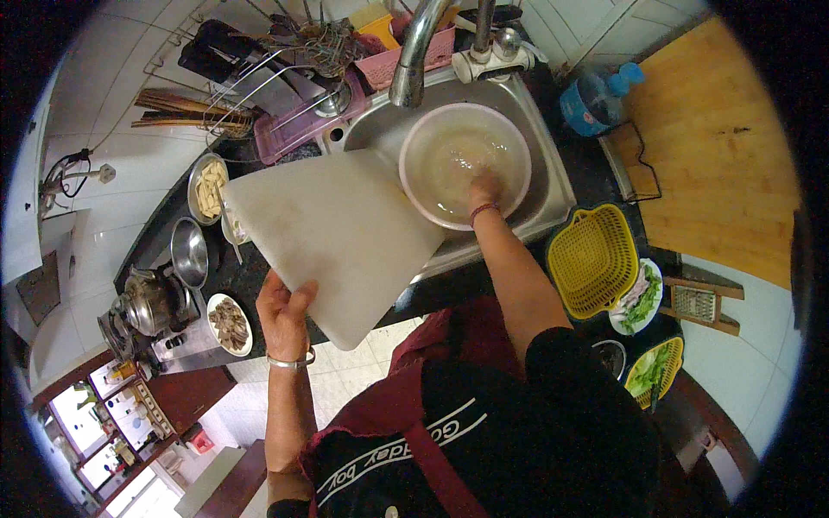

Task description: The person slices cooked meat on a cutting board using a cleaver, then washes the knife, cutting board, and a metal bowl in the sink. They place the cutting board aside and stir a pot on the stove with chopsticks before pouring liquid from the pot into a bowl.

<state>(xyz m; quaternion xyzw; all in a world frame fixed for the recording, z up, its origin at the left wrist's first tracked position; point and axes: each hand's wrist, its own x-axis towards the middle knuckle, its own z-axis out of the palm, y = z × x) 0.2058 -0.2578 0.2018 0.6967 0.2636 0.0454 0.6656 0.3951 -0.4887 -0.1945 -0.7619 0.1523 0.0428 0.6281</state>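
My left hand grips the near edge of a pale plastic cutting board, thumb on top and fingers beneath. The board is tilted, and its far corner reaches over the sink. A round basin with a pale rim, filled with cloudy water, stands in the stainless steel sink. My right hand is dipped in that water near the basin's near side; its fingers are blurred by the water, so what they hold cannot be told. The chrome faucet hangs over the basin's far left edge, beside the board's far end.
Left: a bowl of pale cut strips, an empty metal bowl, a plate of sliced food and a metal kettle. Right: a yellow basket, a plate with greens, a plastic bottle and a wooden board.
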